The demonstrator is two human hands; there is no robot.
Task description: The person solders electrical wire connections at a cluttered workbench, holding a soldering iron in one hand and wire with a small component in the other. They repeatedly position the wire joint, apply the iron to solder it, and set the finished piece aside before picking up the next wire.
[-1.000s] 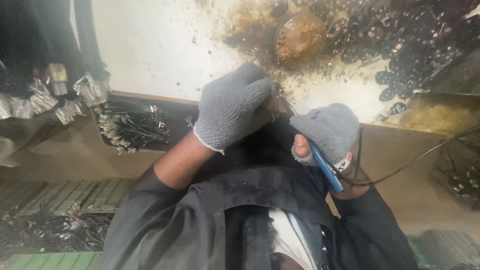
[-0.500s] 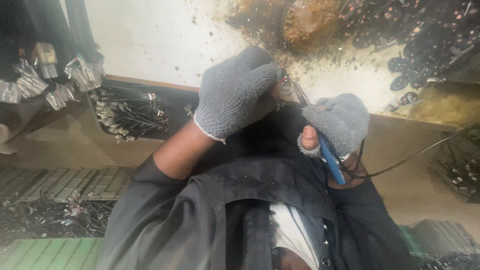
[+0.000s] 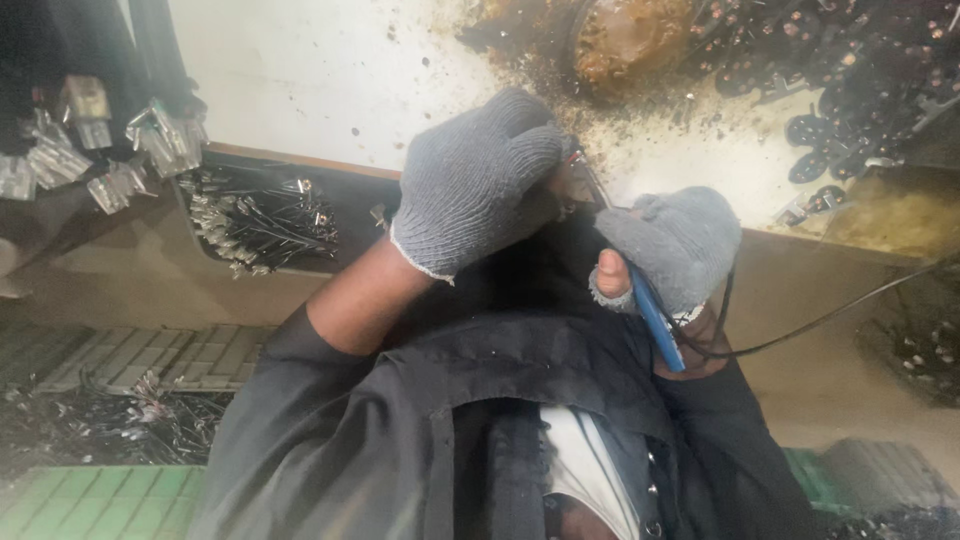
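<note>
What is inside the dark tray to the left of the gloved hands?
The dark tray holds a tangled pile of thin wire pieces with metal ends. Its right part is covered by the left hand in a grey glove, so what lies there cannot be seen.

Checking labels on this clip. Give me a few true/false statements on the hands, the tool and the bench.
1. Both hands wear grey knit gloves. True: the left hand and the right hand are both gloved.
2. The right hand holds a red-handled tool. False: the tool has a blue handle.
3. A black cord runs from the right hand toward the right edge. True.
4. The tray left of the hands is filled with fruit. False: it holds a heap of thin wire pieces.
5. The white bench top is spotless. False: brown and black stains cover its right part.
</note>
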